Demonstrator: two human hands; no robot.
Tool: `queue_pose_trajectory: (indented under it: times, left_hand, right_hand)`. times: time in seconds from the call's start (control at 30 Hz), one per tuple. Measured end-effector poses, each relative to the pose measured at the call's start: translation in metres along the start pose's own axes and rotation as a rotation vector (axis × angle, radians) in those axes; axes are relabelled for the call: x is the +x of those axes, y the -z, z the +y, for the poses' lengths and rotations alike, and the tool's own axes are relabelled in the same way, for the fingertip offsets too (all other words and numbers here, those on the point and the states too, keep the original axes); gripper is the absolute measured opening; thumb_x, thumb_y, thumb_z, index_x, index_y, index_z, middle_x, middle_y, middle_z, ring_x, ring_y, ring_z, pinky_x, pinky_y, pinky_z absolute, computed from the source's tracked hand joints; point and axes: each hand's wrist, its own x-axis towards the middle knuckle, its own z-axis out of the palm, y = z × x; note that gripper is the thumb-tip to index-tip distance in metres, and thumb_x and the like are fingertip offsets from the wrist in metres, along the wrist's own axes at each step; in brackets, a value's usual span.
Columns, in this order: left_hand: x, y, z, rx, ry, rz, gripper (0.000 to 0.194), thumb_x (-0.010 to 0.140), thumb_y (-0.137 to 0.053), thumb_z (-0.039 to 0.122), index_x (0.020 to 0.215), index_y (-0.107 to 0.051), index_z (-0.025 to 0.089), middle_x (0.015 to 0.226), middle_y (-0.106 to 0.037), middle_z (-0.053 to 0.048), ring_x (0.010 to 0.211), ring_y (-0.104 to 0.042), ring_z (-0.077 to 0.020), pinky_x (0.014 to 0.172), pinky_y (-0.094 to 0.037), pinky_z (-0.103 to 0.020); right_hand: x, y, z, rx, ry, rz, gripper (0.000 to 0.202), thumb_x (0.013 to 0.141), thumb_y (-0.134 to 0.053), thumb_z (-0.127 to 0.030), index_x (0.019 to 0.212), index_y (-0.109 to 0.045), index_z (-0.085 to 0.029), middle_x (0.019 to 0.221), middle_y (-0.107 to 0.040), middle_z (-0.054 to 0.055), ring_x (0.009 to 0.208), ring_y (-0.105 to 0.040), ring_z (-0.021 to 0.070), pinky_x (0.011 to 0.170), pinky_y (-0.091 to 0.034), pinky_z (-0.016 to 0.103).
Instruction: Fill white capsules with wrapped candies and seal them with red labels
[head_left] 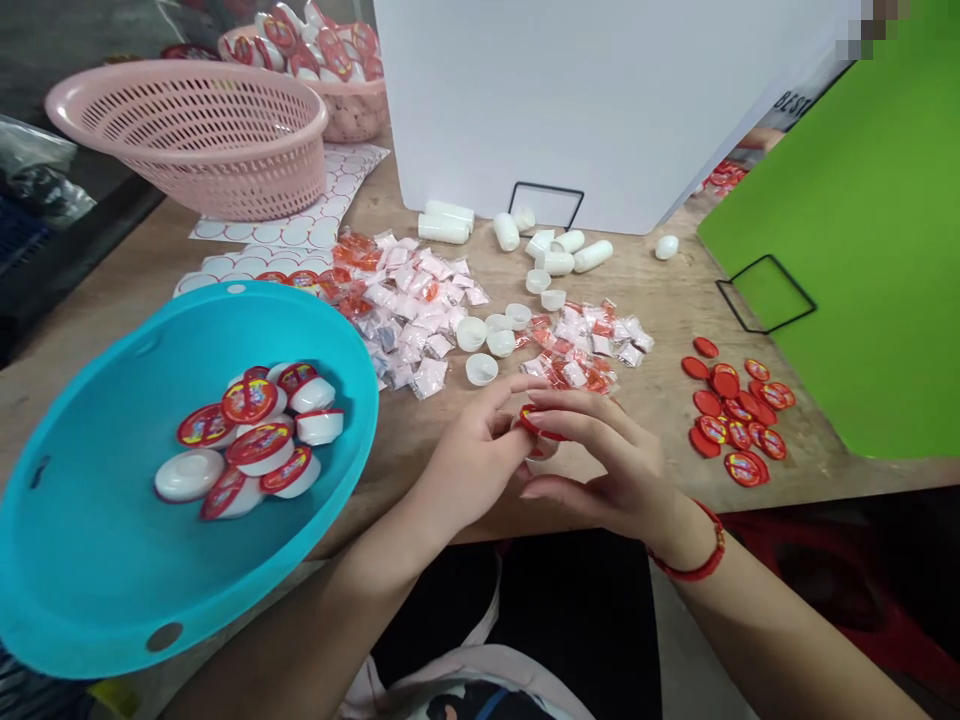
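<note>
Near the table's front edge, my left hand (474,455) is closed around a small white plastic cup (543,452), mostly hidden by fingers. Fingers of my right hand (619,455) grip a red lid (531,420) at the cup's top; whether it is seated I cannot tell. Just beyond my hands lie small red and white sachets (574,350) and open white cups (481,370). Loose red lids (739,410), some with printed labels, are scattered to the right. On the left, a blue basin (97,520) holds several lidded cups (259,445).
A larger sachet pile (412,310) lies behind the basin's right side. Stacked white cups (555,262) stand before a white board (570,90). A green board (862,260) rises at right. A pink basket (217,150) sits back left, beside another pink basket (352,110) of lidded cups.
</note>
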Motion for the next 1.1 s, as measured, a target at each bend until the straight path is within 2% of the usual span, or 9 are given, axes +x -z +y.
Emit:
queue_pose_trajectory:
  times: [0.07,0.17,0.3,0.37,0.47,0.67,0.87,0.97,1.1]
  left_hand:
    - [0.001,0.001,0.0,0.024,-0.006,-0.013,0.045,0.082,-0.061,0.018,0.127,-0.06,0.023,0.077,-0.066,0.001,0.072,-0.064,-0.0132,0.056,-0.046,-0.02]
    - [0.002,0.001,-0.001,0.098,-0.06,-0.013,0.049,0.082,-0.058,0.014,0.131,-0.06,0.023,0.085,-0.07,0.0,0.079,-0.067,-0.0147,0.068,-0.053,-0.024]
    - [0.002,0.002,-0.003,0.327,-0.173,0.05,0.056,0.078,-0.061,0.011,0.132,-0.063,0.025,0.123,-0.071,-0.005,0.111,-0.067,-0.0218,0.095,-0.054,-0.032]
    - [0.001,0.003,-0.004,0.393,-0.19,0.063,0.059,0.078,-0.063,0.011,0.134,-0.063,0.026,0.13,-0.069,-0.005,0.118,-0.064,-0.024,0.102,-0.051,-0.035]
    - [-0.001,0.004,-0.004,0.323,-0.138,0.047,0.061,0.082,-0.065,0.017,0.142,-0.057,0.027,0.128,-0.07,-0.007,0.11,-0.068,-0.0242,0.097,-0.055,-0.037]
    - [-0.005,0.012,-0.001,-0.149,0.029,-0.151,0.058,0.086,-0.072,0.027,0.141,-0.058,0.022,0.116,-0.074,-0.011,0.109,-0.07,-0.0236,0.093,-0.056,-0.033]
    - [-0.005,0.009,-0.009,-0.322,0.055,-0.073,0.055,0.083,-0.078,0.028,0.136,-0.063,0.024,0.112,-0.075,-0.008,0.1,-0.072,-0.0183,0.089,-0.056,-0.028]
    - [-0.007,0.006,-0.011,-0.336,0.031,-0.065,0.054,0.081,-0.08,0.027,0.133,-0.065,0.024,0.111,-0.075,-0.008,0.1,-0.071,-0.0183,0.086,-0.057,-0.026]
    - [-0.008,0.005,-0.011,-0.297,0.009,-0.06,0.051,0.083,-0.079,0.027,0.131,-0.064,0.025,0.111,-0.075,-0.007,0.101,-0.07,-0.0173,0.085,-0.056,-0.025]
  right_hand:
    - [-0.004,-0.003,0.004,-0.034,0.002,-0.011,0.057,0.084,-0.081,-0.034,0.134,-0.057,-0.025,0.115,-0.073,0.01,0.111,-0.068,0.0277,0.096,-0.059,0.045]
    - [-0.006,-0.009,0.005,-0.026,-0.053,-0.006,0.052,0.088,-0.076,-0.029,0.135,-0.055,-0.027,0.115,-0.073,0.008,0.112,-0.067,0.0268,0.099,-0.058,0.047]
    - [-0.005,-0.013,0.002,-0.003,-0.043,-0.051,0.044,0.091,-0.068,-0.019,0.134,-0.056,-0.024,0.12,-0.07,0.01,0.116,-0.066,0.0259,0.102,-0.056,0.046]
    - [-0.005,-0.014,0.003,-0.024,-0.009,-0.064,0.043,0.091,-0.067,-0.019,0.133,-0.057,-0.023,0.118,-0.071,0.01,0.113,-0.067,0.0257,0.101,-0.056,0.046]
    - [-0.008,-0.014,0.009,-0.027,-0.013,-0.033,0.042,0.091,-0.069,-0.021,0.131,-0.059,-0.026,0.115,-0.072,0.009,0.109,-0.068,0.0255,0.097,-0.058,0.046]
    - [-0.013,-0.009,0.011,-0.004,-0.146,0.056,0.047,0.088,-0.076,-0.025,0.132,-0.061,-0.027,0.113,-0.074,0.008,0.106,-0.071,0.0247,0.092,-0.06,0.04]
    - [-0.015,-0.007,0.002,0.008,-0.197,0.114,0.05,0.089,-0.073,-0.02,0.137,-0.059,-0.027,0.118,-0.074,0.008,0.105,-0.071,0.0252,0.09,-0.061,0.04]
    - [-0.018,-0.007,-0.001,0.037,-0.231,0.111,0.056,0.086,-0.077,-0.02,0.139,-0.058,-0.027,0.121,-0.072,0.008,0.108,-0.071,0.026,0.092,-0.061,0.041]
    - [-0.02,-0.007,-0.005,0.058,-0.271,0.125,0.053,0.087,-0.076,-0.018,0.136,-0.059,-0.028,0.117,-0.073,0.007,0.105,-0.072,0.0244,0.092,-0.061,0.04]
